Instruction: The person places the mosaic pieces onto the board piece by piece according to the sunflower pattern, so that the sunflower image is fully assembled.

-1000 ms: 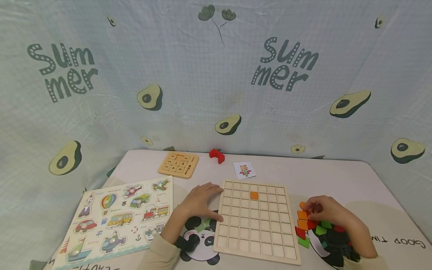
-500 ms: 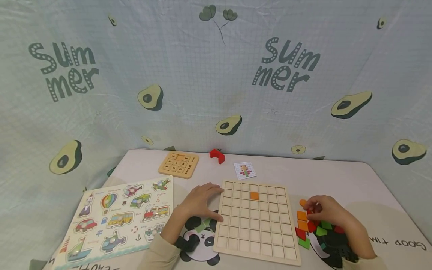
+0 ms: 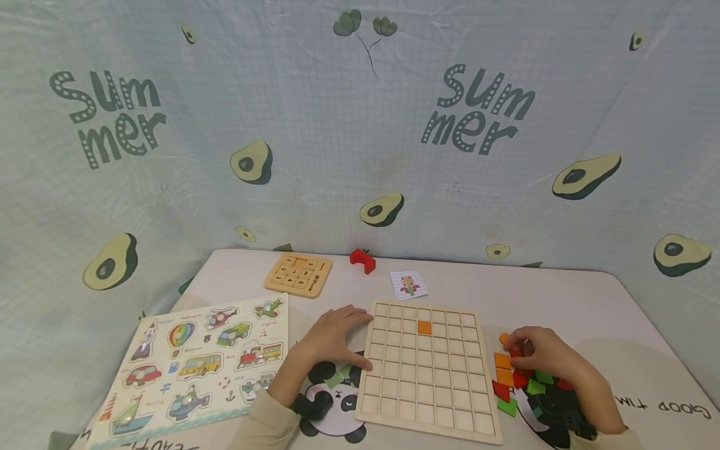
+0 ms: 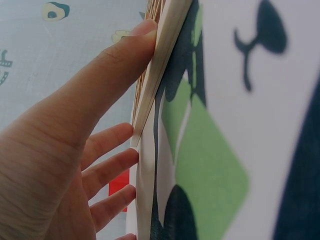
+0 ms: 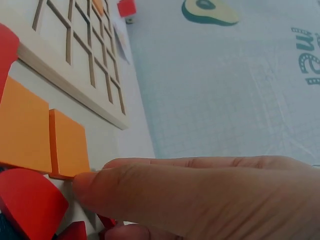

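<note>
A wooden grid board (image 3: 394, 400) lies in the middle of the table, with one orange square tile (image 3: 424, 327) in an upper cell. My left hand (image 3: 335, 337) is spread along its left side; in the left wrist view the thumb (image 4: 115, 65) rests on the rim and the fingertips touch the edge. To the right of the board, my right hand (image 3: 548, 353) bends over a pile of tiles, thumb and forefinger apart. Near its fingertips are an orange round tile (image 3: 504, 338) and orange squares (image 3: 503, 360). The thumb (image 5: 125, 192) reaches an orange square's edge (image 5: 70, 145). Red pieces are partly hidden beneath.
A vehicle picture puzzle board (image 3: 191, 369) lies at the left. Farther back are a wooden number slide puzzle (image 3: 299, 275), a red arch-shaped block (image 3: 362, 260) and a small pattern card (image 3: 409, 285). Green tiles (image 3: 507, 406) lie among the pile. A printed curtain rises behind the table.
My right hand shifts only slightly among the tiles; the orange round tile has slid a little away from me, and more red shows under the fingers. My left hand stays put.
</note>
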Motion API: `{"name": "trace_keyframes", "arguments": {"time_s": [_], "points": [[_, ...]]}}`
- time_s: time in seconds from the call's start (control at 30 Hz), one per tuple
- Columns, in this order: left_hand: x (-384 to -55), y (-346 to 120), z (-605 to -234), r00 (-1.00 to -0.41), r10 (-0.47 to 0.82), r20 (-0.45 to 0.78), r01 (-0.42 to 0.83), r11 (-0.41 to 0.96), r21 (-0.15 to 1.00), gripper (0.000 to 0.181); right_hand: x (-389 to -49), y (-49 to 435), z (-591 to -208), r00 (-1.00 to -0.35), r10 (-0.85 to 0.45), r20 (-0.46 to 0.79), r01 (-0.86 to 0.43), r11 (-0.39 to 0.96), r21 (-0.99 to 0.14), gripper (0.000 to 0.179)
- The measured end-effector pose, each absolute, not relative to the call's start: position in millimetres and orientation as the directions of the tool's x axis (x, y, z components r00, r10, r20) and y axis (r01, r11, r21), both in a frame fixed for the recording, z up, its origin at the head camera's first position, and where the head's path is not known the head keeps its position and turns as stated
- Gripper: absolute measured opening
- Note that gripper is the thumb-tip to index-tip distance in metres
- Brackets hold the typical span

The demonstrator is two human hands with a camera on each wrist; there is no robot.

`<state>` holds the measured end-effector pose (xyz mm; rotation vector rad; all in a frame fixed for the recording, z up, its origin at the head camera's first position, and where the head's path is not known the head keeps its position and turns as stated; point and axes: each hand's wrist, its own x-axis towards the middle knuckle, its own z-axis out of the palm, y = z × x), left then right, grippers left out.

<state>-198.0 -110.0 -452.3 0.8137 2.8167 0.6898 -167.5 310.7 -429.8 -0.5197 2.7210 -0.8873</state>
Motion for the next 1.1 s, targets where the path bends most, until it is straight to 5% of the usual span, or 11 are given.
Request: {"name": "trace_keyframes", "arguments": {"time_s": [1.1], "points": [[-196.7, -110.1, -450.9, -0.844, 0.537, 0.007, 0.480, 0.748, 0.458, 0.085, -172.5, 266.9, -429.6, -0.853, -0.521, 0.045, -0.433, 0.656, -0.619, 0.018]]}}
